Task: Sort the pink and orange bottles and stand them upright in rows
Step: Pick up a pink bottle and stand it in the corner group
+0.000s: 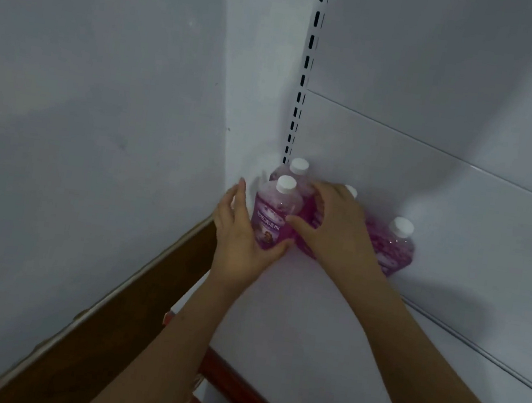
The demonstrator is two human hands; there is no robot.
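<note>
At shelf corner, both hands (pixel 287 234) cup front pink bottle (pixel 271 215).

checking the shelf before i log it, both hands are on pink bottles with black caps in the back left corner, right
Not quite: the caps are white, not black. The head view shows the left hand and right hand on pink bottles with white caps, standing in the back left corner of the shelf.

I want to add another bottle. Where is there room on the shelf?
Bare white shelf lies in front of the pink white-capped bottles and to their right, along the back panel. The left corner is crowded: left hand, right hand.
</note>
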